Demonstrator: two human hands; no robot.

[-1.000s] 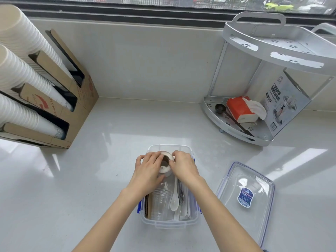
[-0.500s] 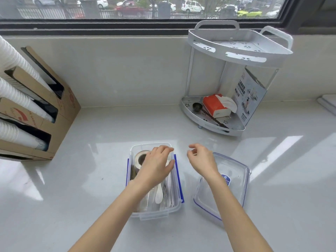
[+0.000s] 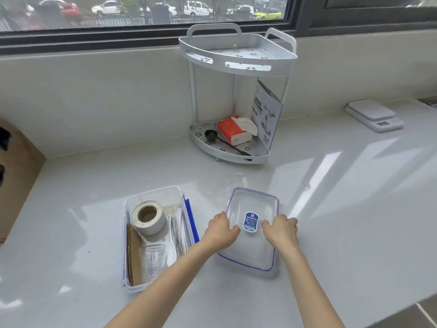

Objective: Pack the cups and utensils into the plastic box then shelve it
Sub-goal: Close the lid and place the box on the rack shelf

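A white countertop (image 3: 331,209) is stretching out in front of me, catching pale window reflections. Against the back wall I am seeing a two-tier metal corner rack (image 3: 237,55) standing upright. On its lower tier a red tissue pack (image 3: 230,131) is lying with a white tissue poking out, a black scoop (image 3: 211,134) is resting just beside it with its handle running toward the rack's front edge, and a printed cardboard box (image 3: 268,114) is leaning at the right. Far right, a white kitchen scale (image 3: 373,114) is sitting well apart. At the left edge a brown cardboard holder (image 3: 16,176) is showing. Beyond the window (image 3: 142,10), parked cars are lining a street.
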